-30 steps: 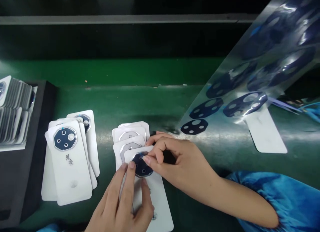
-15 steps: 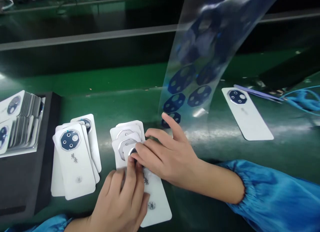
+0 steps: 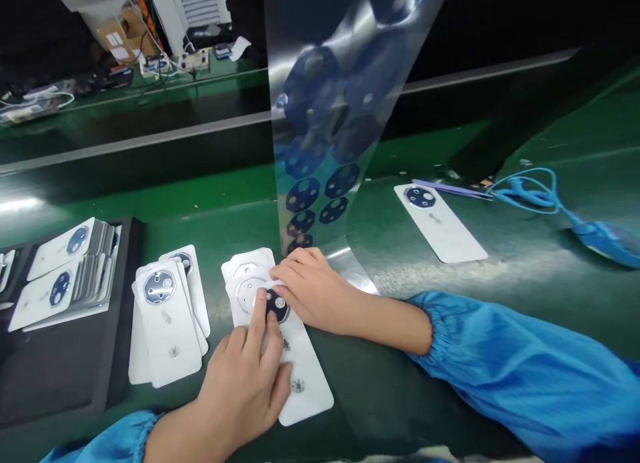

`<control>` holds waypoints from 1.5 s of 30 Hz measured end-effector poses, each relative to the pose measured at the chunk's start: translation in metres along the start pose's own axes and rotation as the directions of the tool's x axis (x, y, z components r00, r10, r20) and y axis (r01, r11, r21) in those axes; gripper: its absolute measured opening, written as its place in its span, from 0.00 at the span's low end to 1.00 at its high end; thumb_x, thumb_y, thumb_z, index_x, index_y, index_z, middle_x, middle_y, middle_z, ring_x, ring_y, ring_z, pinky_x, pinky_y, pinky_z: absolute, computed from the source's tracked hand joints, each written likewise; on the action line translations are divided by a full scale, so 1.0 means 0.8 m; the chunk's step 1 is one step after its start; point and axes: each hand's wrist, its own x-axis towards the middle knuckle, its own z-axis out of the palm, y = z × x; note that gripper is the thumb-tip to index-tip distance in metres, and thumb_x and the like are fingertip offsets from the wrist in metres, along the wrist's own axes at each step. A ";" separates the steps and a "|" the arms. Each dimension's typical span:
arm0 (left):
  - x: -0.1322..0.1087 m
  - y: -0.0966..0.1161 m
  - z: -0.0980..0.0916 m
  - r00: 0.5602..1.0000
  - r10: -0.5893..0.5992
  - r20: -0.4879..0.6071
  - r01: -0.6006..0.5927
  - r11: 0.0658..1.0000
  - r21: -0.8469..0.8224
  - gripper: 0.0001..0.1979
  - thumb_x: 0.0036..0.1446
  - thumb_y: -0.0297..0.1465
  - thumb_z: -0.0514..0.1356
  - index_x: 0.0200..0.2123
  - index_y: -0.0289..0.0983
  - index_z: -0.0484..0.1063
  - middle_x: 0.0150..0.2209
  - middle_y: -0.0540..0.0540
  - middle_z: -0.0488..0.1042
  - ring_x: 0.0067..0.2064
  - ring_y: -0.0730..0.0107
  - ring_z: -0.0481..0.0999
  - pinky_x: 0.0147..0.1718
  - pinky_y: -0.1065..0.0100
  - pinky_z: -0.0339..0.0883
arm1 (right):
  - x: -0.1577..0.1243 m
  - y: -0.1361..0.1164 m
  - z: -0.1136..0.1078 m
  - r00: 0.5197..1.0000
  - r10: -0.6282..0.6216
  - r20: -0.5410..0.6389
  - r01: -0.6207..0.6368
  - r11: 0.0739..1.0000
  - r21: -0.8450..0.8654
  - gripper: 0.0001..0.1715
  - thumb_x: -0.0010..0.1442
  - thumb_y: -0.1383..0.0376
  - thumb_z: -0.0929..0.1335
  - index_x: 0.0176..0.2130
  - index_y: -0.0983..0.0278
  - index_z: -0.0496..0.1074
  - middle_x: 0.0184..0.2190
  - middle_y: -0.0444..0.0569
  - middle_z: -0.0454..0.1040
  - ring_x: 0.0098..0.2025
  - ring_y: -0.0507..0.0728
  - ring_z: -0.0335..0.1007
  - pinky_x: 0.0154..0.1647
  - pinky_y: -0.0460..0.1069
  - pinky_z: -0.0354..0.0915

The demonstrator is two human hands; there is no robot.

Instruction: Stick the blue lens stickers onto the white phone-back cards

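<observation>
A white phone back cover [image 3: 307, 373] lies on top of a small fanned pile of covers [image 3: 245, 260]. On its upper part is a dark camera film [image 3: 280, 303] with round holes. My left hand [image 3: 245, 376] rests over the cover's left side; its index and middle fingertips touch the film, the other fingers bent. From the right, my right hand [image 3: 317, 286] lies at the film's upper edge, fingers close together. What its fingertips hold, if anything, is hidden. Just behind it hangs a clear sheet [image 3: 320, 163] with several dark film pieces.
Another stack of covers [image 3: 173, 343] lies on the green table left of my hands. Further left, a black tray [image 3: 55, 376] holds rows of covers. At the right are a single cover [image 3: 445, 233], purple tweezers [image 3: 450, 190] and a blue coiled cord [image 3: 530, 193].
The view has shifted. My right hand's raised index finger has come down beside the others at the film. My left fingertips now lie on the film, more of which shows.
</observation>
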 end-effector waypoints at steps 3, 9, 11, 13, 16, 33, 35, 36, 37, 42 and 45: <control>-0.003 0.001 0.003 1.000 0.014 -0.008 -0.014 0.999 0.045 0.23 0.66 0.36 0.49 0.54 0.28 0.73 0.65 0.23 0.63 0.28 0.63 0.74 0.24 0.63 0.69 | -0.001 0.002 -0.004 0.999 -0.002 0.044 -0.001 0.998 0.061 0.13 0.72 0.68 0.59 0.48 0.68 0.71 0.42 0.55 0.76 0.46 0.63 0.63 0.48 0.58 0.56; -0.007 0.011 -0.001 0.999 0.014 -0.037 -0.006 0.980 0.200 0.23 0.67 0.34 0.50 0.57 0.27 0.71 0.63 0.22 0.65 0.22 0.68 0.71 0.20 0.65 0.66 | -0.007 0.008 -0.019 0.989 -0.077 0.124 0.051 0.978 0.203 0.20 0.69 0.66 0.63 0.58 0.70 0.67 0.48 0.58 0.73 0.49 0.64 0.63 0.52 0.63 0.61; -0.010 0.016 -0.009 0.998 -0.001 -0.059 0.016 0.966 0.256 0.24 0.67 0.35 0.52 0.58 0.25 0.71 0.61 0.22 0.68 0.24 0.65 0.72 0.21 0.63 0.68 | -0.009 0.010 -0.020 0.996 -0.083 0.031 0.071 0.957 0.281 0.23 0.66 0.65 0.65 0.59 0.66 0.67 0.46 0.54 0.75 0.47 0.63 0.66 0.50 0.62 0.65; -0.017 0.023 -0.018 0.996 -0.044 -0.076 0.064 0.959 0.277 0.23 0.67 0.34 0.55 0.60 0.26 0.70 0.61 0.23 0.69 0.29 0.58 0.76 0.25 0.60 0.71 | -0.012 0.014 -0.022 0.991 -0.016 -0.132 0.062 0.935 0.348 0.20 0.65 0.64 0.66 0.56 0.63 0.70 0.43 0.52 0.75 0.45 0.61 0.69 0.49 0.59 0.68; -0.031 0.045 -0.025 0.965 -0.218 -0.145 0.243 0.952 0.186 0.24 0.65 0.29 0.57 0.63 0.31 0.66 0.63 0.24 0.66 0.46 0.45 0.78 0.38 0.52 0.75 | -0.018 0.027 -0.028 0.906 0.192 -0.377 -0.031 0.919 0.392 0.16 0.66 0.64 0.65 0.52 0.63 0.71 0.46 0.56 0.72 0.52 0.64 0.67 0.57 0.64 0.65; -0.055 0.123 -0.017 0.452 -0.892 0.008 0.734 0.366 -0.572 0.39 0.62 0.36 0.61 0.72 0.37 0.50 0.64 0.32 0.67 0.63 0.45 0.70 0.57 0.52 0.69 | -0.036 0.074 -0.042 0.800 0.569 -0.188 -0.120 0.459 0.880 0.57 0.53 0.55 0.74 0.70 0.64 0.45 0.39 0.52 0.80 0.38 0.60 0.78 0.46 0.58 0.73; -0.063 0.123 -0.026 0.428 -0.902 0.054 0.731 0.311 -0.608 0.40 0.59 0.36 0.63 0.72 0.40 0.52 0.64 0.36 0.69 0.63 0.47 0.72 0.56 0.54 0.70 | -0.036 0.072 -0.044 0.803 0.569 -0.174 -0.109 0.429 0.897 0.57 0.53 0.56 0.74 0.70 0.65 0.45 0.36 0.50 0.79 0.37 0.60 0.77 0.47 0.58 0.73; -0.067 0.124 -0.031 0.415 -0.907 0.072 0.726 0.282 -0.627 0.41 0.58 0.36 0.64 0.71 0.41 0.53 0.63 0.37 0.69 0.63 0.47 0.71 0.56 0.55 0.70 | -0.036 0.072 -0.044 0.804 0.571 -0.168 -0.109 0.418 0.902 0.57 0.53 0.56 0.74 0.70 0.65 0.46 0.35 0.49 0.79 0.36 0.59 0.77 0.47 0.58 0.73; -0.070 0.123 -0.036 0.400 -0.912 0.088 0.721 0.254 -0.644 0.40 0.57 0.36 0.65 0.71 0.42 0.54 0.63 0.38 0.70 0.64 0.47 0.71 0.57 0.54 0.70 | -0.036 0.072 -0.044 0.805 0.571 -0.161 -0.110 0.410 0.906 0.56 0.53 0.57 0.74 0.70 0.66 0.47 0.34 0.49 0.78 0.36 0.59 0.77 0.47 0.58 0.73; -0.092 0.115 -0.053 0.323 -0.934 0.155 0.662 0.105 -0.742 0.40 0.55 0.36 0.67 0.68 0.44 0.58 0.63 0.39 0.70 0.64 0.49 0.71 0.57 0.54 0.72 | -0.037 0.072 -0.042 0.804 0.583 -0.118 -0.140 0.378 0.915 0.56 0.53 0.57 0.75 0.70 0.66 0.49 0.35 0.48 0.78 0.37 0.59 0.76 0.50 0.59 0.71; -0.102 0.103 -0.065 0.299 -0.938 0.177 0.604 0.043 -0.796 0.35 0.56 0.36 0.66 0.65 0.40 0.60 0.57 0.36 0.76 0.58 0.52 0.77 0.53 0.57 0.75 | -0.036 0.069 -0.044 0.800 0.592 -0.097 -0.141 0.344 0.928 0.57 0.53 0.56 0.76 0.71 0.63 0.47 0.36 0.47 0.78 0.37 0.58 0.76 0.50 0.59 0.71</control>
